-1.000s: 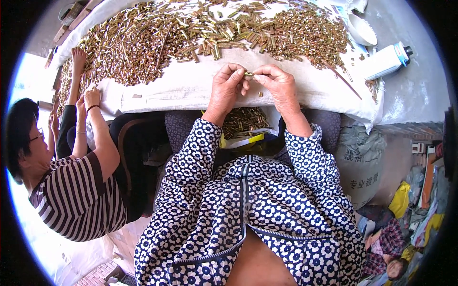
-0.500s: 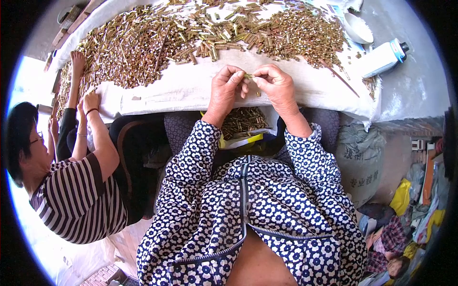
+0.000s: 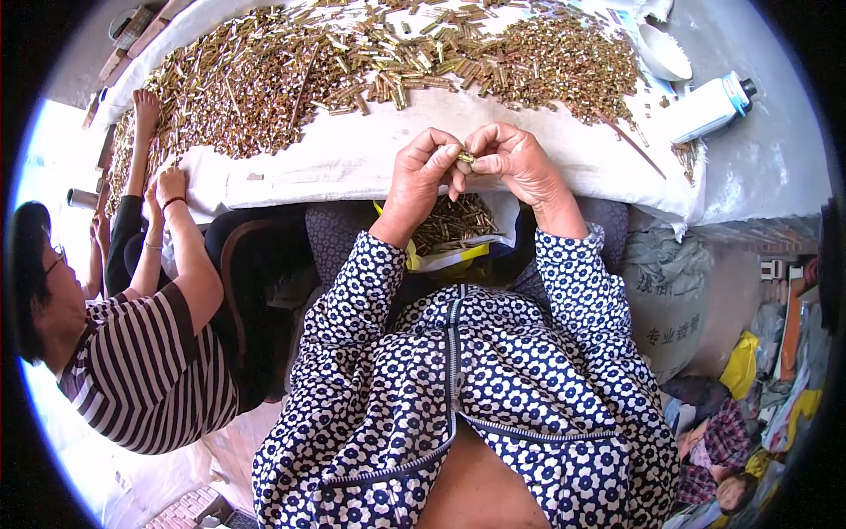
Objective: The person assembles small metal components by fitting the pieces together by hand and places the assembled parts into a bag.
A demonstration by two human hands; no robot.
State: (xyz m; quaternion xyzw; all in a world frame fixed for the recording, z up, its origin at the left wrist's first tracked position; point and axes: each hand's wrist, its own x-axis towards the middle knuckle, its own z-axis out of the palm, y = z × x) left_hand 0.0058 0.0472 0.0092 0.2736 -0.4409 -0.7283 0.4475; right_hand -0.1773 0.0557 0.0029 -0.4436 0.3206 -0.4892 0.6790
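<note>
Above the table's near edge, my two hands meet over a small brass-coloured metal piece (image 3: 465, 157). My left hand (image 3: 425, 173) pinches one end between thumb and forefinger. The fingertips of my right hand (image 3: 518, 166) are closed on its other end. Just below them, between my knees, an open bag (image 3: 502, 225) holds many slim brass-coloured tube-like pieces (image 3: 454, 220). Beyond my hands, longer brass-coloured pieces (image 3: 414, 57) lie loose on a white cloth (image 3: 352, 141).
Heaps of small brass-coloured parts spread left (image 3: 238, 97) and right (image 3: 564, 70). A white bowl (image 3: 663, 51), a white bottle (image 3: 709, 110) and a thin stick (image 3: 630, 145) lie at right. A co-worker in a striped shirt (image 3: 141, 361) reaches in from the left. A filled sack (image 3: 665, 300) stands at my right.
Both hands have dropped slightly, and my right hand has shifted a little right and turned. The small brass piece stays between the fingertips. The co-worker has leaned slightly.
</note>
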